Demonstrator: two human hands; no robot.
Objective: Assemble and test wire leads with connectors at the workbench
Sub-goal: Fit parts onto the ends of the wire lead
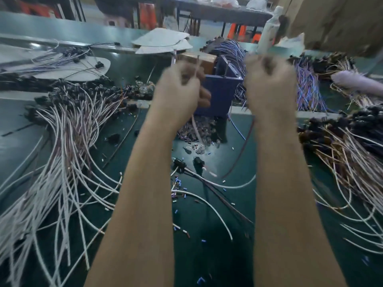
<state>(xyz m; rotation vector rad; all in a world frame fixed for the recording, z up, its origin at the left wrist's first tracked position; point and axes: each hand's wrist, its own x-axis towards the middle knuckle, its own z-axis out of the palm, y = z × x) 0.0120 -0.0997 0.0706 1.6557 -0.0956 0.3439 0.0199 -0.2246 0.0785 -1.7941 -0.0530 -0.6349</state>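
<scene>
Both my arms reach up over a green workbench (196, 214), and both hands are blurred. My left hand (178, 92) is closed around a thin pale wire lead (195, 127) that hangs down below the fist. My right hand (269, 79) is a raised fist at the same height; something thin shows at its top, too blurred to name. Behind and between the hands stands a blue box fixture (221, 88). Two black connectors (180, 163) with leads lie on the bench under the hands.
A large fan of white leads with black connectors (68, 146) covers the left. Brown and white leads (348, 162) pile at the right, purple ones (306, 88) behind. Small cut sleeves (178, 183) litter the centre. A cardboard box (342, 21) hangs over the upper right.
</scene>
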